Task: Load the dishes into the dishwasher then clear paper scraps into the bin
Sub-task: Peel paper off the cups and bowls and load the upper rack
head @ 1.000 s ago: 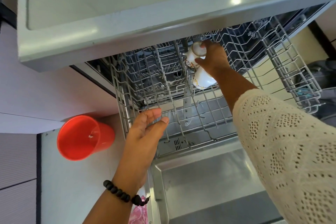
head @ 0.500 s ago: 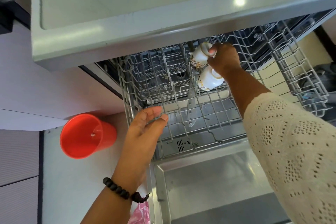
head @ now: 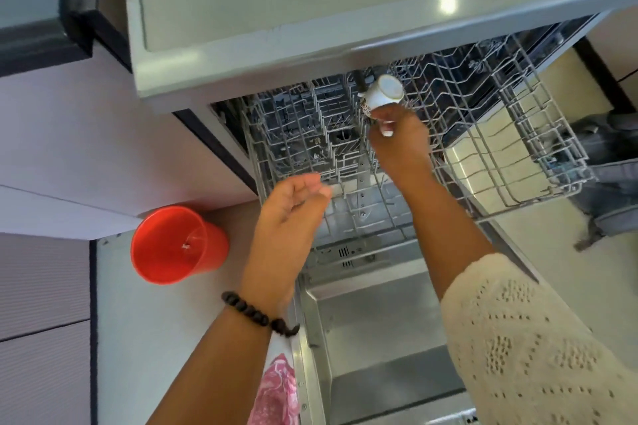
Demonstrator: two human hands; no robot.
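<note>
Kitchen, pale floor (head: 145,338), lilac cabinet fronts at 9 o'clock. Grey counter (head: 276,10) overhangs the open dishwasher; its steel door (head: 379,328) lies folded down at 6 o'clock. Wire rack (head: 518,134) pulled out over the door, running from centre toward 3 o'clock.

Cup (head: 384,93), white with a small patterned band, sits at 12 o'clock in the rack's back row, just under the counter edge. It is tipped on its side, base ring facing the viewer.

Right hand (head: 400,145) reaches in from 5 o'clock, arm in a cream knit sleeve (head: 538,348). The hand is directly below the cup, at its 6 o'clock; fingertips curl up against the cup's lower side and touch it. Whether they actually pinch it or only rest there, I cannot tell. A second cup may be hidden under this hand; not visible.

Left hand (head: 293,203) hovers at the rack's near left corner, fingers loosely bent, palm half turned up, holding nothing. Blurred at the fingertips. It is well apart from the cup, at the cup's 7 o'clock. Dark bead bracelet (head: 257,312) on the wrist.

Red bin (head: 176,245) stands on the floor at 8 o'clock, beside the dishwasher, just left of the left hand. A tiny pale speck lies inside it.

Pink patterned cloth (head: 279,390) at 6 o'clock, by the door's edge.
</note>
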